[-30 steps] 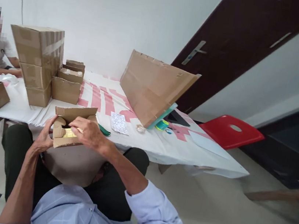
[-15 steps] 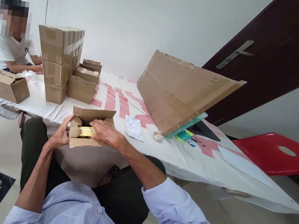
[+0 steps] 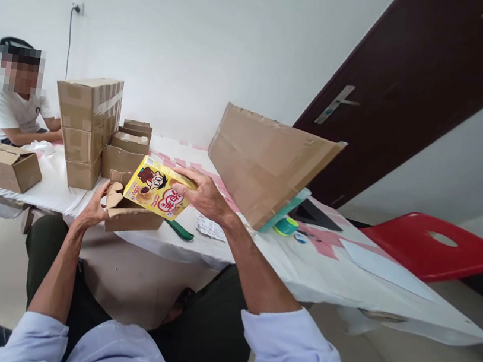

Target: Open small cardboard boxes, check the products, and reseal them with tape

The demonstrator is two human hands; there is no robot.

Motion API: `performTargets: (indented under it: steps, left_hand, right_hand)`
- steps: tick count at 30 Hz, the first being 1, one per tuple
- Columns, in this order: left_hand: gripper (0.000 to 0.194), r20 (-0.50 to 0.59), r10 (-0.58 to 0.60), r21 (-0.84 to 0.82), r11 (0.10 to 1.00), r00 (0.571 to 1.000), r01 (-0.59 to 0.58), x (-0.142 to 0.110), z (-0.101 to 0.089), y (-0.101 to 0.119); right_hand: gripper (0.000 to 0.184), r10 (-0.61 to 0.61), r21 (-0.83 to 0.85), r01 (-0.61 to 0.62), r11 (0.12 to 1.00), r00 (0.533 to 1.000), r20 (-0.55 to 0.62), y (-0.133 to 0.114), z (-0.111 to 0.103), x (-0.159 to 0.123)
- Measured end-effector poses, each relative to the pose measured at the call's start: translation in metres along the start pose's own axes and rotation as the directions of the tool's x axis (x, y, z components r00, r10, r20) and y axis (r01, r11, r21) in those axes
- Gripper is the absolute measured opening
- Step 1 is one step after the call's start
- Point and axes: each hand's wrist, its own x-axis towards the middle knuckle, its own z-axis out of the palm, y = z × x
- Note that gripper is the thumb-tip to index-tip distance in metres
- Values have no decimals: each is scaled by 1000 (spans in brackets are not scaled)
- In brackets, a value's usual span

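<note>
My right hand [image 3: 206, 195] grips a yellow printed product box [image 3: 156, 188] with a cartoon picture, lifted just above a small open cardboard carton [image 3: 131, 218]. My left hand [image 3: 94, 208] holds the carton by its left side, near the table's front edge and above my lap. The carton's flaps stand open. A green-handled tool [image 3: 178, 231] lies on the white table cover just right of the carton.
A stack of taped cartons [image 3: 87, 126] stands at the table's left, and a big cardboard sheet [image 3: 266, 163] leans at the middle. Another person [image 3: 13, 107] sits at the far left behind a carton [image 3: 3, 164]. A red chair [image 3: 432, 247] is at right.
My right hand has pulled the yellow box up out of the carton, where it lay before. The left hand stays on the carton. My view has shifted.
</note>
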Motion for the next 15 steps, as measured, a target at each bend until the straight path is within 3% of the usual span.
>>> performTargets:
  steps: [3, 5, 8, 10, 12, 15]
  left_hand:
    - [127, -49, -45, 2, 999, 998, 45, 19, -8, 6]
    - [119, -122, -44, 87, 995, 992, 55, 17, -13, 12]
    - [92, -324, 28, 225, 973, 946, 49, -7, -15, 27]
    - [69, -445, 63, 215, 976, 893, 39, -28, -10, 42]
    - [59, -451, 0, 79, 996, 892, 40, -46, 2, 60]
    - [69, -317, -124, -195, 979, 940, 63, -58, 25, 90]
  right_hand:
    - [55, 73, 122, -70, 990, 997, -25, -2, -6, 0]
    - [57, 123, 211, -121, 970, 992, 2, -3, -6, -4]
    - [56, 173, 315, -175, 933, 984, 35, -3, 0, -11]
    - [55, 201, 375, -206, 904, 978, 55, -1, 7, -16]
    - [53, 223, 442, -237, 865, 971, 83, 1, 16, -20]
    - [52, 246, 515, -277, 811, 961, 129, 2, 34, -23]
